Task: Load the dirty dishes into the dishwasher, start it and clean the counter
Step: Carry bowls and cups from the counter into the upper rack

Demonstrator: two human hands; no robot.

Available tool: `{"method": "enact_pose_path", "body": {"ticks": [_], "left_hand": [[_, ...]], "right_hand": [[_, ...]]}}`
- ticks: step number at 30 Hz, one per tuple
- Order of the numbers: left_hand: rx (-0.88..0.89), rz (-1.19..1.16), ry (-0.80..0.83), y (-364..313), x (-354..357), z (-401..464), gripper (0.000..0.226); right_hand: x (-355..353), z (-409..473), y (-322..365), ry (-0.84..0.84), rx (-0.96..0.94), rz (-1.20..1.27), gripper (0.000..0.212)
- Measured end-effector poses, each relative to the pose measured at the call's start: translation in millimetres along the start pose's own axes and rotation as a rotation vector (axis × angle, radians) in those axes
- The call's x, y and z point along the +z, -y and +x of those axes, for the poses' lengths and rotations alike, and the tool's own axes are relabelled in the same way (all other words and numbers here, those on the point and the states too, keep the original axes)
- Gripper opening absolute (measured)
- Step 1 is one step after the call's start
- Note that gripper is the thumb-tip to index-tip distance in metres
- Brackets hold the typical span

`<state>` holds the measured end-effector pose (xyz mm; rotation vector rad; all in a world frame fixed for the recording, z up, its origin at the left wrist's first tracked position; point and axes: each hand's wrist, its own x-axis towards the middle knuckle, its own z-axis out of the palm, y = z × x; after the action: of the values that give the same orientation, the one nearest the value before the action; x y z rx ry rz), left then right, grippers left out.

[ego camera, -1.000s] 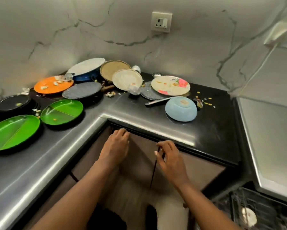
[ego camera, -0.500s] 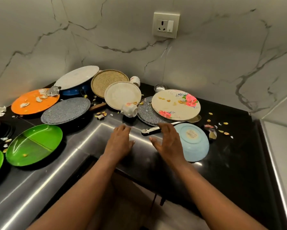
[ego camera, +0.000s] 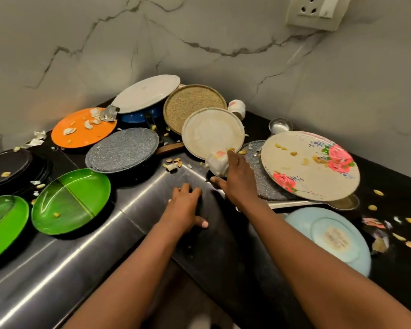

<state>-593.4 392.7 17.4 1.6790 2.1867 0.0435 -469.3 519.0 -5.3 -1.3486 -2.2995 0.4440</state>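
Desk (ego camera: 85, 255) of dark polished stone in a corner, steel-edged, under grey veined marble wall (ego camera: 223, 32) with socket (ego camera: 315, 10). Left hand (ego camera: 184, 207) flat on desk, fingers spread, holding nothing. Right hand (ego camera: 237, 179) gripping small white cup (ego camera: 217, 163), fingers curled round it, beside round cream plate (ego camera: 211, 132). Nearby: glossy green divided plates (ego camera: 71, 201), floral plate (ego camera: 310, 165), speckled grey plate (ego camera: 122, 149), pale blue upturned bowl (ego camera: 330, 238), scattered crumbs.

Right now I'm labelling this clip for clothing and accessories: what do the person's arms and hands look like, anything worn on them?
Both forearms are bare as far as the view shows: no sleeves, watch, bracelets or gloves. The left hand has a pale, light-coloured nail visible on the thumb; no rings show. The right hand likewise shows no rings. Nothing else is worn.
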Motion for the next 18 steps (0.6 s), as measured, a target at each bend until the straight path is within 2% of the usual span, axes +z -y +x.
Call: {"method": "enact_pose_path", "body": {"ticks": [4,8,13,18], "left_hand": [[-0.037,-0.011,0.012,-3.7,0.5,3.0,0.079],[-0.051,-0.038,0.006,-3.0,3.2,2.9,0.078],[-0.017,0.000,-0.031,2.8,8.5,1.4,0.077],[0.045,0.067,-0.108,3.9,11.7,-10.8,0.070]], "right_hand": [[13.4,9.6,3.9,-0.070,-0.028,0.018,0.082],[15.3,0.7,14.1,-0.140,-0.034,0.221,0.077],[-4.0,-34.0,28.1,-0.253,-0.004,0.515,0.070],[-29.1,-98.2,28.6,-0.287,-0.021,0.545,0.068]]}}
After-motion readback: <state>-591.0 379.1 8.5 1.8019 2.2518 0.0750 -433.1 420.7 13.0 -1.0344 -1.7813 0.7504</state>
